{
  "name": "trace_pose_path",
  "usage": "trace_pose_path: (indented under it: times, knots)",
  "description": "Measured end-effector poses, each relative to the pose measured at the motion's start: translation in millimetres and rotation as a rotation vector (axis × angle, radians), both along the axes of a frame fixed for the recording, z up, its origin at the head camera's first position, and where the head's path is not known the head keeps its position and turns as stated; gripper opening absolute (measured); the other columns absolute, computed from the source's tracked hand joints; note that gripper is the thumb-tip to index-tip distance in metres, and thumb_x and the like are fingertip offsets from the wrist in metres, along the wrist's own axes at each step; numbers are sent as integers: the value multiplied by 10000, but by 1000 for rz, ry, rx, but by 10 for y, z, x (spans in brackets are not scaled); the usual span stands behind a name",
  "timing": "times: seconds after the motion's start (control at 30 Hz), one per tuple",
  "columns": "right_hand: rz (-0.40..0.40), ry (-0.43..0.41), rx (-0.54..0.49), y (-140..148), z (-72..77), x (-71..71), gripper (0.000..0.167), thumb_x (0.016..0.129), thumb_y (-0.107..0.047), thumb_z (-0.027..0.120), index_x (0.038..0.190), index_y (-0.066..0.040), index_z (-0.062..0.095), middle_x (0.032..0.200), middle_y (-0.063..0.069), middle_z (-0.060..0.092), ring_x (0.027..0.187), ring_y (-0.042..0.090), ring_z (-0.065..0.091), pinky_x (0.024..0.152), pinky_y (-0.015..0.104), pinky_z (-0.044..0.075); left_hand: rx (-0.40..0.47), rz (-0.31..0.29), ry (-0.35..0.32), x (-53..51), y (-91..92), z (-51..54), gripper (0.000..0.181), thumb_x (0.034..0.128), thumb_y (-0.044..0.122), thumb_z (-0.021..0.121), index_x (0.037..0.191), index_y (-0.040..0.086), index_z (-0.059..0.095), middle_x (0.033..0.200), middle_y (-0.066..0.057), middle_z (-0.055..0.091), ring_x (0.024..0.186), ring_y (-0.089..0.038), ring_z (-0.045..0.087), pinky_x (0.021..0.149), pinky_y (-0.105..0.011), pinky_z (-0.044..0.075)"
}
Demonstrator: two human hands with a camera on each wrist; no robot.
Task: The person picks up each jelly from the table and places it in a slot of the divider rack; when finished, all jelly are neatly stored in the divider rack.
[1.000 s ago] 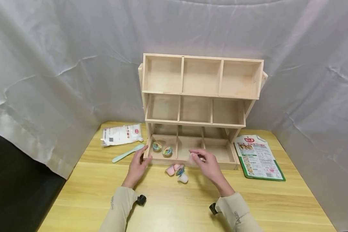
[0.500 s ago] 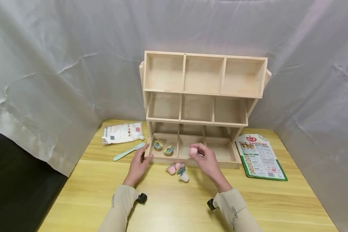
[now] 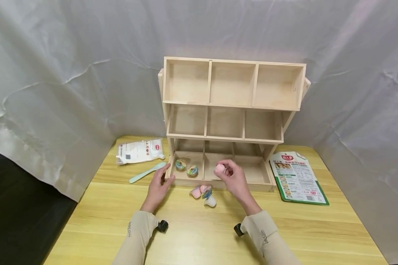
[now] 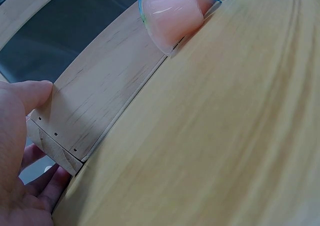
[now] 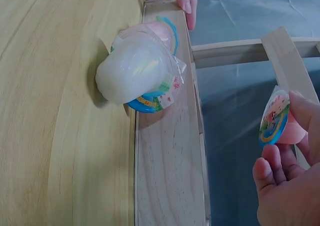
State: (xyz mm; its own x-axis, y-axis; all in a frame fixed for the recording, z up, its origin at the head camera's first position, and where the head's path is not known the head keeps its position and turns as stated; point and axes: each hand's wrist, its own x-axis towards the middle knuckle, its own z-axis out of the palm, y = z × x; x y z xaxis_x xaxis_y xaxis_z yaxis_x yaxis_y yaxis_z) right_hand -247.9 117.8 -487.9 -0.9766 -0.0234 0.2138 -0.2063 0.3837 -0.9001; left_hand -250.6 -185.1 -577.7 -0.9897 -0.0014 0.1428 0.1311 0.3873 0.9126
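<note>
My left hand holds the lower left front corner of a three-tier wooden rack. In the left wrist view its thumb presses the front board and its fingers lie round the end. My right hand pinches a small pink jelly cup by its lidded edge, over the bottom tier's middle compartment. Two jelly cups with printed lids sit in the bottom left compartment. On the table before the rack lies a cluster of pink jelly cups and a white one.
A pale green spoon and a white pouch lie left of the rack. On its right is a green-edged printed bag. Grey cloth hangs round the back and sides of the wooden table.
My right hand has risen slightly and turned, bringing the pink jelly cup into clearer sight over the middle compartment. The left hand keeps its place at the rack's corner.
</note>
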Motion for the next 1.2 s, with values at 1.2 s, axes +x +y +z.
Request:
trace_pose_path:
  times: [1.2]
  knots:
    - [76,-152,-309,-1,-122,-164,382,930,-42,764,1266,-36,583,1162,170,585,898,224,702,830,436,637,12,-4,-6,-10,3,-2,597,1042,356,634,1580,205,424,1601,-154,380,1434,-404,454,1168,-548,421]
